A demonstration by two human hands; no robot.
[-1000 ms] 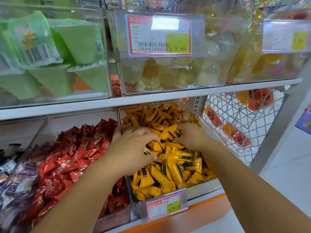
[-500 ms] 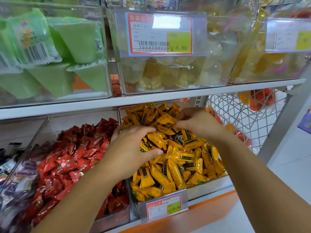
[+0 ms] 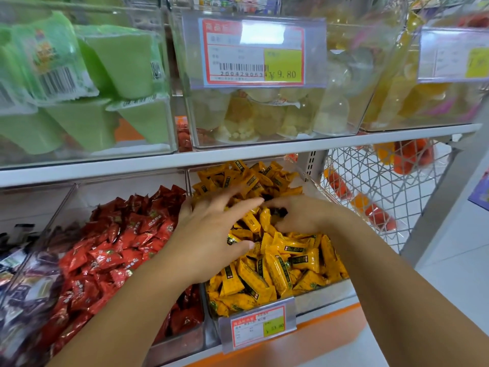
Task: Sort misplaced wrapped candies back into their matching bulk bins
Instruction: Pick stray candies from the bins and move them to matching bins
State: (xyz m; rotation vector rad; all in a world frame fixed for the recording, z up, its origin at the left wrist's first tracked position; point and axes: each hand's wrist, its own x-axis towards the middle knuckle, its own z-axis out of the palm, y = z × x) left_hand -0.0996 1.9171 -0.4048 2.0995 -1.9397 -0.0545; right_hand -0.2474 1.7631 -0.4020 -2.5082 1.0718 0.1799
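Note:
A clear bin (image 3: 321, 296) on the lower shelf is heaped with yellow wrapped candies (image 3: 277, 271). My left hand (image 3: 211, 229) lies over the left side of the heap with its fingers spread and straight. My right hand (image 3: 301, 215) reaches in from the right with curled fingers and pinches a dark-wrapped candy (image 3: 279, 211) at the top of the heap. The fingertips of both hands nearly meet. To the left, a neighbouring bin holds red wrapped candies (image 3: 119, 250). At the far left lie dark purple wrapped candies (image 3: 23, 300).
A price label (image 3: 258, 327) hangs on the yellow bin's front. The white shelf edge (image 3: 238, 152) runs close above the hands, carrying bins of green jelly cups (image 3: 119, 64) and pale fruit cups (image 3: 264, 115). A wire basket (image 3: 383, 181) stands to the right.
My left hand has opened and spread its fingers over the candies. My right hand slid back toward the middle of the heap and closed its fingers on a dark wrapper.

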